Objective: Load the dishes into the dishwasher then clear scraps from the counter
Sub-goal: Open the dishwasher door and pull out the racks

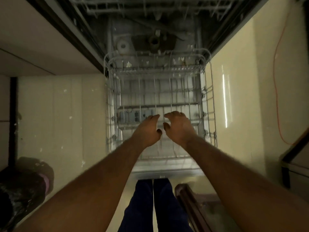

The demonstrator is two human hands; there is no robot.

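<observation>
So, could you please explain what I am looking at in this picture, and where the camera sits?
This is one picture from a wide-angle camera worn on a person's head, looking down. There is no robot: the bare arms are the person's own. Below is an open dishwasher with its lower rack pulled out; I see no dishes in it. The upper rack shows at the top edge. The left hand and right hand hover over the lower rack, fingers loosely curled, holding nothing. The dark blue legs are the person's.

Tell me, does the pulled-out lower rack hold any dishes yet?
No, the lower rack is bare: no plate, cup or bowl sits among its wire tines.
</observation>
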